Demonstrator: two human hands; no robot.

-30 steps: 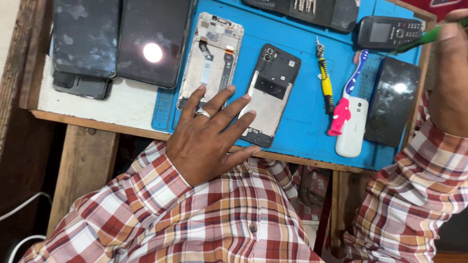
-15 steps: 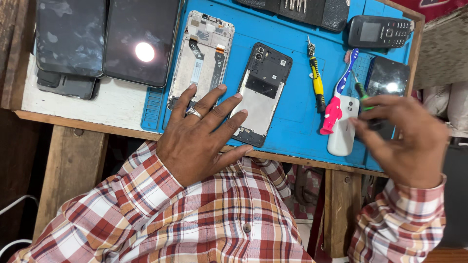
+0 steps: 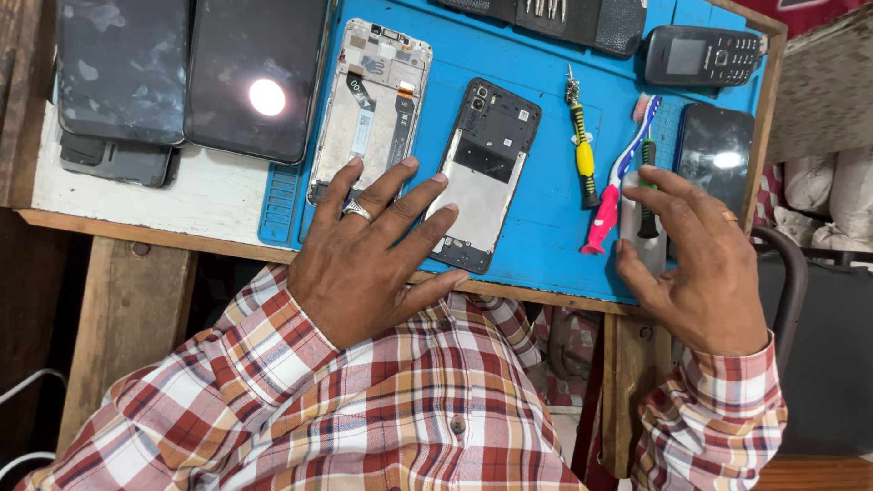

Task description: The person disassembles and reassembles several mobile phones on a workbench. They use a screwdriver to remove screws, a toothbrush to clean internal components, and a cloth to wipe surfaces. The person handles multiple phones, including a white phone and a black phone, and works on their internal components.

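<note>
**Bench Clutter Around the Blue Mat**

A keypad phone [image 3: 702, 55] lies at the blue mat's [image 3: 546, 227] far right corner, beside a black tool case [image 3: 582, 18]. A yellow screwdriver [image 3: 582, 145] sits mid-mat. Left of the mat, two dark screen panels [image 3: 191, 77] overlap on the white tabletop [image 3: 209, 195], one catching a lamp's glare.

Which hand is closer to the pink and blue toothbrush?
The right hand. Its fingers reach over the green-handled tool right beside the toothbrush. The left hand lies farther away, across the blue mat, on the opened phone.
</note>
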